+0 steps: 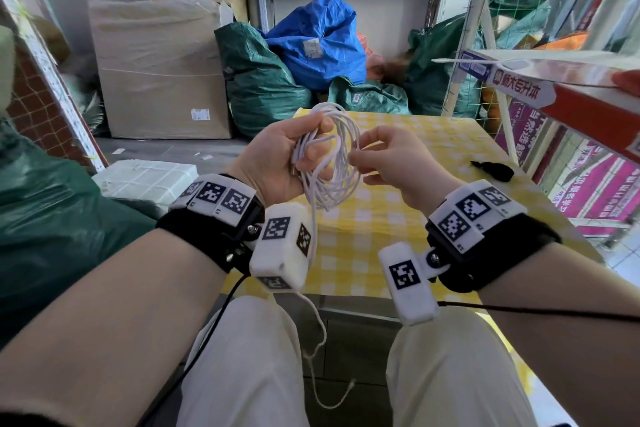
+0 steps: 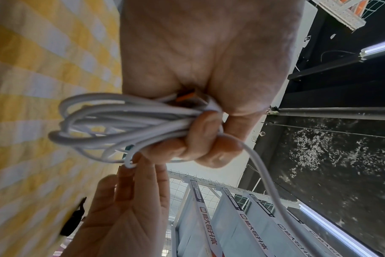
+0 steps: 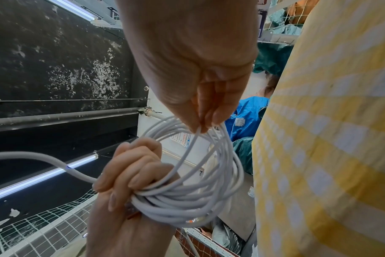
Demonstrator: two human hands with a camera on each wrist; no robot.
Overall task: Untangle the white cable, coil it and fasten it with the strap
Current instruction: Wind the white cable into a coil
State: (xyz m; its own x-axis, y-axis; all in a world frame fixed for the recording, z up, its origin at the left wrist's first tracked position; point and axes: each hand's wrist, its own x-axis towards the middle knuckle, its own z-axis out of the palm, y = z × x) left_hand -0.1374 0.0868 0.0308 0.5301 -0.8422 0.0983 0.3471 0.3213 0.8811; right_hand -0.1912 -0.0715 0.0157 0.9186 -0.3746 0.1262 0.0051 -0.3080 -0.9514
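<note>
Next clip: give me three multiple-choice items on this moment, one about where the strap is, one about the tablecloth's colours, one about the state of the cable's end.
1. Where is the black strap?
A. lying on the table to the person's right
B. wrapped round the coil
C. held in the left hand

2. The tablecloth's check is:
A. blue and white
B. yellow and white
C. red and green

3. The white cable is:
A. fully coiled, no loose end
B. flat on the table
C. mostly coiled, a tail hanging toward the lap

Key: 1 A, it lies apart from both hands; 2 B, yellow and white squares show; 3 C, the left hand grips the loops, the right hand pinches one loop, and a tail dangles below.
</note>
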